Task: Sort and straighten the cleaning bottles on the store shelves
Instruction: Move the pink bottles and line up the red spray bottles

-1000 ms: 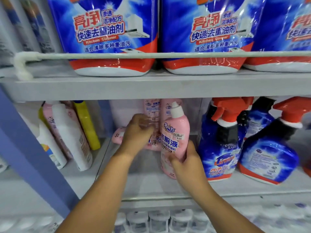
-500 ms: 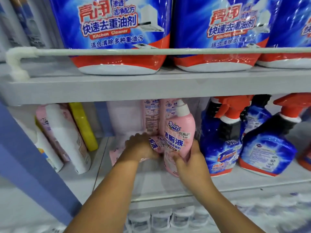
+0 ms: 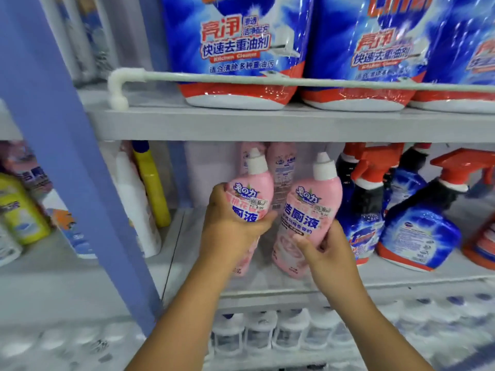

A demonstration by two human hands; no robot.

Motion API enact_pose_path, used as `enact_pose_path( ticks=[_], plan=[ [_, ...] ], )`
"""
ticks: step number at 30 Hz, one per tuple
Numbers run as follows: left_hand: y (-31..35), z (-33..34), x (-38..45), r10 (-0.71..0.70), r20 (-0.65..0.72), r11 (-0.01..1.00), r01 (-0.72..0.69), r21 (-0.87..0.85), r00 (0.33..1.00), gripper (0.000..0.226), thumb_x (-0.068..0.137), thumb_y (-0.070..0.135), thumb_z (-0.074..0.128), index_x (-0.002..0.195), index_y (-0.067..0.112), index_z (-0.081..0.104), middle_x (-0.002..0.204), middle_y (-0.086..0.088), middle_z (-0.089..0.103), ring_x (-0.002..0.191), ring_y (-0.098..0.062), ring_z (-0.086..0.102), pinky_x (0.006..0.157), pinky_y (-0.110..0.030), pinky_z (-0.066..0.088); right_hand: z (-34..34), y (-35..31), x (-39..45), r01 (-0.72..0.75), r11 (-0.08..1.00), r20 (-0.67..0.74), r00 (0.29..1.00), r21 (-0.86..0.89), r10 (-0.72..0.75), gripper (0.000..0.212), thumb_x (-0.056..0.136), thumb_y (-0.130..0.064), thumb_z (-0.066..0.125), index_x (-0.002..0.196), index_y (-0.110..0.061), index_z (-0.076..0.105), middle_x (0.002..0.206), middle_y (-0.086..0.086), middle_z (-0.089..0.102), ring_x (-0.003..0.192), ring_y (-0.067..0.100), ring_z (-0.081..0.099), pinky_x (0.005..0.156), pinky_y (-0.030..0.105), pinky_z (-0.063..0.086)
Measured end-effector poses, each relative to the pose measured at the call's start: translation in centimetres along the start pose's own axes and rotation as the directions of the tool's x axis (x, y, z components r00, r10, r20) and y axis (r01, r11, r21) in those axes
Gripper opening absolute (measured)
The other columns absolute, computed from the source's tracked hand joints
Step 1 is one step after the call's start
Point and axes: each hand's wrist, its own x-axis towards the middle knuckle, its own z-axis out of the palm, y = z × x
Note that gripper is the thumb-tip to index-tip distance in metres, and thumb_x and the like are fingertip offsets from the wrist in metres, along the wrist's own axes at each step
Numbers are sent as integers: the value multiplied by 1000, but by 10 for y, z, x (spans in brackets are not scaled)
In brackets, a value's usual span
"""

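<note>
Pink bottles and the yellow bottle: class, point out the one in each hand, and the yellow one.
Left pink bottle (image 3: 250, 192): head view, on its label.
Right pink bottle (image 3: 312, 207): head view, on its label.
Yellow bottle (image 3: 152, 186): head view, mid-body.

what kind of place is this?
Most likely a shop aisle for cleaning products. Tiered grey shelves carry rows of identical stock: big blue kitchen cleaner packs behind a guard rail, and blue spray bottles. The pink bottles in the person's hands carry small price stickers.
</note>
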Motion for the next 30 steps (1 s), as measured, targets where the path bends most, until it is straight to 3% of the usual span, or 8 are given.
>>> enact_pose_path(
  ticks=[2, 7, 12, 18, 22, 24, 26, 30],
  plan=[
    [17, -11, -31, 73, -36, 989, -77, -127, 997, 93, 48, 54, 92, 122, 28, 43, 104, 18, 59, 88, 9, 60, 71, -2, 45, -10, -17, -14, 11, 997, 52, 999, 78, -15, 40, 90, -11, 75, 124, -27, 59, 115, -10, 73, 107, 8, 69, 90, 34, 57],
    [52, -61, -106, 60, -39, 977, -66, -204, 997, 94, 33, 66, 85, 113, 54, 38, 108, 36, 58, 100, 25, 53, 75, -1, 44, -31, -45, -55, -1, 978, 217, 975, 208, -46, 45, 86, -2, 73, 120, -28, 61, 112, -12, 75, 102, 4, 71, 82, 21, 58],
    [50, -124, -166, -26, -189, 972, -19, -235, 982, 90, 25, 53, 87, 101, 70, 43, 105, 36, 64, 93, 9, 66, 68, -11, 52, -16, -40, -96, -75, 964, 406, 913, 254, -36, 52, 80, 18, 69, 114, -21, 62, 107, -10, 77, 96, 4, 73, 78, 12, 54],
    [15, -210, -172, -112, -528, 991, 56, -120, 842, 91, 41, 44, 96, 117, 33, 46, 101, 15, 64, 85, 5, 65, 68, -12, 49, 44, -60, -143, -128, 967, 602, 798, 221, -32, 62, 77, 11, 76, 101, -46, 70, 102, -14, 77, 93, 2, 73, 80, 16, 55],
    [-26, -256, -146, -113, -620, 994, 89, -69, 776, 82, 61, 26, 96, 124, 17, 43, 107, 5, 60, 91, -7, 63, 67, -7, 44, 97, -72, -166, -135, 970, 679, 733, 201, -38, 61, 77, 3, 80, 106, -50, 67, 105, -17, 76, 97, 4, 72, 89, 27, 54],
    [-48, -275, -130, -131, -646, 991, 96, -90, 752, 84, 65, 26, 94, 130, 17, 41, 109, 6, 58, 90, 3, 59, 68, -7, 43, 130, -76, -177, -117, 972, 685, 726, 203, -55, 69, 78, 0, 80, 105, -61, 62, 110, -18, 75, 103, 4, 70, 91, 28, 52],
    [-72, -293, -109, -140, -663, 990, 86, -114, 736, 86, 65, 28, 95, 130, 21, 40, 104, 14, 57, 89, 7, 58, 68, -10, 43, 167, -79, -183, -108, 972, 675, 735, 209, -64, 66, 80, 0, 78, 108, -58, 62, 111, -18, 74, 104, 4, 70, 91, 27, 53],
    [-121, -326, -60, -147, -609, 987, 77, -140, 779, 85, 63, 30, 96, 124, 27, 37, 103, 12, 60, 89, -8, 64, 75, -24, 48, 253, -91, -177, -105, 964, 608, 791, 246, -69, 58, 83, 6, 73, 122, -34, 61, 112, -15, 75, 105, 8, 71, 83, 20, 56]
  ],
)
